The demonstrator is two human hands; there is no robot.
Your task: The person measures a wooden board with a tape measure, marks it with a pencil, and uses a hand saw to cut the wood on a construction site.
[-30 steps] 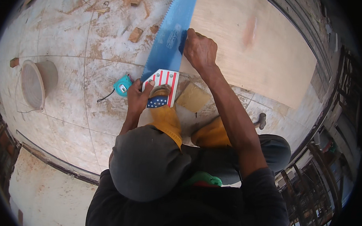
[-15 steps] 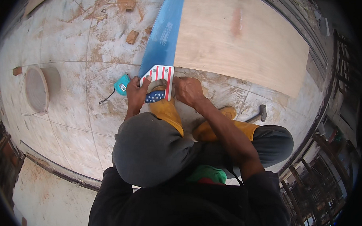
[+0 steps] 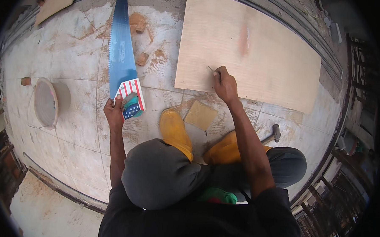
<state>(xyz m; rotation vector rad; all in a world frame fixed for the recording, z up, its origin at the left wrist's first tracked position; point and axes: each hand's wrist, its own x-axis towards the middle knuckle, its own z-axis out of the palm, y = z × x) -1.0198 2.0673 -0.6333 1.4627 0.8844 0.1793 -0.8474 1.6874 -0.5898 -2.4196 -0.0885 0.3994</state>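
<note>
Dusty tiles [image 3: 75, 113] lie under the board [image 3: 268, 62] and, left of it, the saw [image 3: 124, 52]. The left hand [image 3: 113, 111] has its grip pinched on the handle's corner; so slight a hold could let the saw slip and nick skin. The right hand [image 3: 226, 87] has its grip closed on a thin stick [image 3: 210, 69], which might skid if the board slid on grit.

Soft, diffuse light leaves the floor [image 3: 71, 164] pale and bright, with a faint shadow beside the right hand [image 3: 226, 85] at the plywood sheet's [image 3: 281, 59] near edge. Beyond the floor's right edge, things sink into dimness. Fisheye distortion bows the floor's edges; black fills the view's corners.
</note>
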